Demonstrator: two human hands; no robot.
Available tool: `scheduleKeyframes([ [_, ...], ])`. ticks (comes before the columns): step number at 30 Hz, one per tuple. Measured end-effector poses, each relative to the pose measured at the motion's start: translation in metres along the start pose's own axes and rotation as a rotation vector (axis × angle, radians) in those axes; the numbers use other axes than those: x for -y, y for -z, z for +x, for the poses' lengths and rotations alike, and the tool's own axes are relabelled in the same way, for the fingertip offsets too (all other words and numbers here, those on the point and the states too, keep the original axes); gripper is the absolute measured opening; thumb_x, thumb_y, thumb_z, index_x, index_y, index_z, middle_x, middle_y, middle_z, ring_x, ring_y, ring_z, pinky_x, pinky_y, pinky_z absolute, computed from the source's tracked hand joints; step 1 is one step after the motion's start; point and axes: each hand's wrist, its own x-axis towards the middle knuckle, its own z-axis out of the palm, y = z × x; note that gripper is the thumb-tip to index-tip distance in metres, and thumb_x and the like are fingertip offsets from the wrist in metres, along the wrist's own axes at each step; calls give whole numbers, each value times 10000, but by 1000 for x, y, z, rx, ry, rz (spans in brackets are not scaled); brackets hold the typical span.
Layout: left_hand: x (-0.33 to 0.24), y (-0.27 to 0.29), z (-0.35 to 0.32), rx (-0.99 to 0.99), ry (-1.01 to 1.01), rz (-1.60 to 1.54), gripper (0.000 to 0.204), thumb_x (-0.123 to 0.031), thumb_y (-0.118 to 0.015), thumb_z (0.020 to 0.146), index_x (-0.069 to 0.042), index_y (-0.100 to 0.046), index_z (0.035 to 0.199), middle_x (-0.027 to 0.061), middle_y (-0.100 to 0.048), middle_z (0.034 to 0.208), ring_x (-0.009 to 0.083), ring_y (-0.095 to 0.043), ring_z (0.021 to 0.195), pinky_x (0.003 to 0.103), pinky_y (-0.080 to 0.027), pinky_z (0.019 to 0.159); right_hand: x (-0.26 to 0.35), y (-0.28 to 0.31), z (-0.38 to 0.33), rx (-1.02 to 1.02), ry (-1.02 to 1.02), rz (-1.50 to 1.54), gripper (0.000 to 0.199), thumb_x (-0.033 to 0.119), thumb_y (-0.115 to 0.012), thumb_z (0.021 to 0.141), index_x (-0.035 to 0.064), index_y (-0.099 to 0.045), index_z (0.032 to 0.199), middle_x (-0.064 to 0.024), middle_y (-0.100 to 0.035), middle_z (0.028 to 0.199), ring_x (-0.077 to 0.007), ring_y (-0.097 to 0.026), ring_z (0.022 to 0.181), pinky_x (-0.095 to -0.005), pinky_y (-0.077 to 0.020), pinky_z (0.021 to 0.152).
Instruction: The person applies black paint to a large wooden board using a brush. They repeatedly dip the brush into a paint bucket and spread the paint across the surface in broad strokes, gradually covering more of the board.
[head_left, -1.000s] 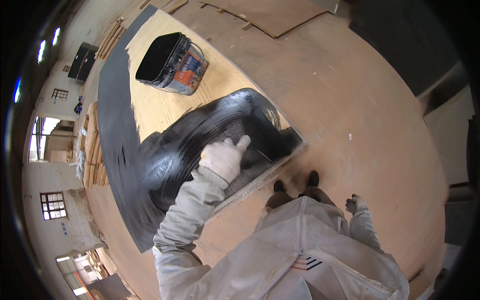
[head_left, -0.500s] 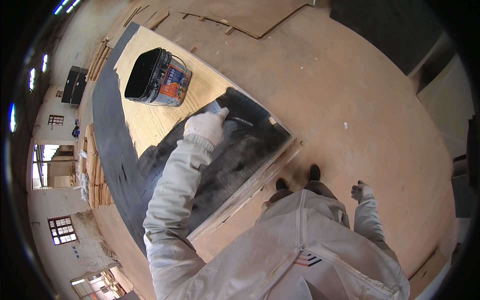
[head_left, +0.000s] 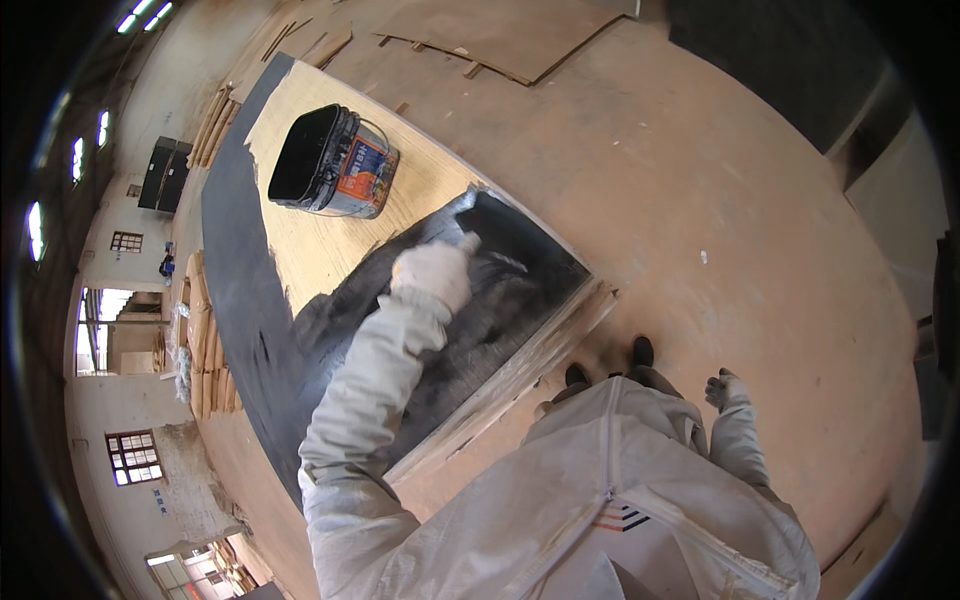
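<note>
Head view: our board point(head_left: 325, 240) black nearside, bare around bucket point(head_left: 345, 180); left hand point(head_left: 434, 276), right hand point(head_left: 725, 390): can't tell if gripping.

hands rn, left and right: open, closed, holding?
Left hand: over the black-coated panel, one finger extended; grip cannot be told.
Right hand: beside the body, fingers seemingly curled; too small to tell if holding anything.
</note>
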Motion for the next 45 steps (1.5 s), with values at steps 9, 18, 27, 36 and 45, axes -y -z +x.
scheduleKeyframes([
  [9,89,-6,94,-123,-12,-16,445,-380,-608,1049,-338,-648,1490,190,-779,1127,382,-752,1071,463,-588,930,1,40,-4,112,49,115,204,89,-442,986,286,-474,1025,-47,-548,772,-287,-595,644,-462,-438,525],
  [18,130,-2,127,-112,-23,-21,357,-387,-595,1094,-318,-703,1427,157,-788,1130,369,-757,1048,440,-580,893,-53,85,-29,62,-3,243,217,118,-453,989,252,-425,821,-44,-473,706,-292,-506,587,-434,-336,486],
  [27,138,13,135,-112,-43,18,332,-354,-600,1085,-322,-723,1392,147,-776,1203,382,-735,1099,421,-572,944,-72,57,-56,-258,-18,149,167,140,-496,1025,229,-542,891,-56,-624,766,-275,-600,592,-469,-456,507],
  [36,148,16,143,-131,-75,-21,366,-298,-585,1085,-265,-701,1431,143,-775,1212,364,-746,1105,406,-577,944,-73,64,-36,-178,19,155,134,178,-495,1063,296,-557,1055,-60,-607,781,-289,-611,617,-467,-461,501],
  [45,156,8,125,-83,25,-28,350,-406,-581,1094,-262,-741,1370,120,-783,1197,352,-744,1117,394,-564,975,-61,52,-49,-161,-29,218,196,113,-484,1038,307,-502,1026,-42,-541,741,-274,-552,582,-423,-375,468],
])
